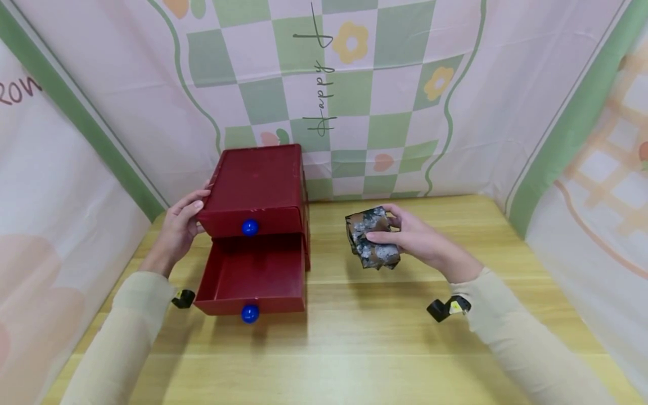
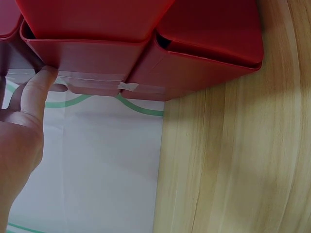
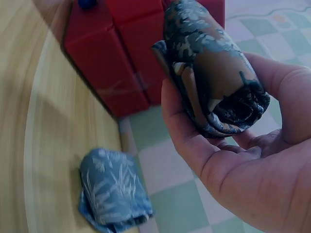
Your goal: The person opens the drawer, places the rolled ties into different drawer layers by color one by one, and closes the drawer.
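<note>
A dark red drawer unit point(image 1: 258, 174) with blue knobs stands on the left of the table, its lower drawer point(image 1: 298, 306) pulled out and its upper one in. My left hand point(image 1: 181, 228) rests its fingers against the unit's left side. The thumb point(image 2: 39, 90) touches that side in the left wrist view. To the right of the unit, my right hand point(image 1: 417, 239) grips a rolled cloth point(image 3: 218, 63), patterned in brown, black and grey, above the table. Below it in the right wrist view lies a blue cloth roll point(image 3: 112, 187) with pale leaf shapes.
The wooden table point(image 1: 349, 349) meets a back wall hanging point(image 1: 349, 95) with green checks and flowers. Further fabric hangs at both sides. Clear tape point(image 2: 92, 77) runs along the drawer unit's side. The open drawer's blue knob point(image 1: 250, 314) juts toward the front.
</note>
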Demonstrator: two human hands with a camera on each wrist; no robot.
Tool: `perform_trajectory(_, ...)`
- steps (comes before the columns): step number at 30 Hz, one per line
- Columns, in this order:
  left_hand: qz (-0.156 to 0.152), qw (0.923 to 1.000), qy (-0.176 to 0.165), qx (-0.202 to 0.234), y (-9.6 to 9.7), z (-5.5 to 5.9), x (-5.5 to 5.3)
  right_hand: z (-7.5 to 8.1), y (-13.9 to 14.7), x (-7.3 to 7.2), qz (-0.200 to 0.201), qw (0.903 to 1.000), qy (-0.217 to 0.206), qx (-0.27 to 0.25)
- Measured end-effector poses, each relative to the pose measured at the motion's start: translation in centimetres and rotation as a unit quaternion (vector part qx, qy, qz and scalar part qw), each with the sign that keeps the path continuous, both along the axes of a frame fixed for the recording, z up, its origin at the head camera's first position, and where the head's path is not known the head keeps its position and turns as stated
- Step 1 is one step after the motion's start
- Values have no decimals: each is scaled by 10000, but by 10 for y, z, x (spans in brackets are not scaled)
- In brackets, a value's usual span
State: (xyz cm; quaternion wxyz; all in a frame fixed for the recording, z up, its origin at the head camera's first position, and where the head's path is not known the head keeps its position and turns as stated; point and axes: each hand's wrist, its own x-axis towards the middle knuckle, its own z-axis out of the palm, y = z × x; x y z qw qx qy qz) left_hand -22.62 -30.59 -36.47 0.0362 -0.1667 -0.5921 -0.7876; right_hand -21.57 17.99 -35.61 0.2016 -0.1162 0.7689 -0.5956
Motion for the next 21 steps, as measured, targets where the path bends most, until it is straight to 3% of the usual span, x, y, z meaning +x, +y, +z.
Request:
perform_trajectory(6, -21, 10000, -26, 24, 0, -1, 0, 0, -12, 6, 152, 9986, -194, -469)
perform_trajectory(21, -27, 10000, -37, 38, 1, 0, 1, 10, -33, 12, 465, 9967, -185, -634)
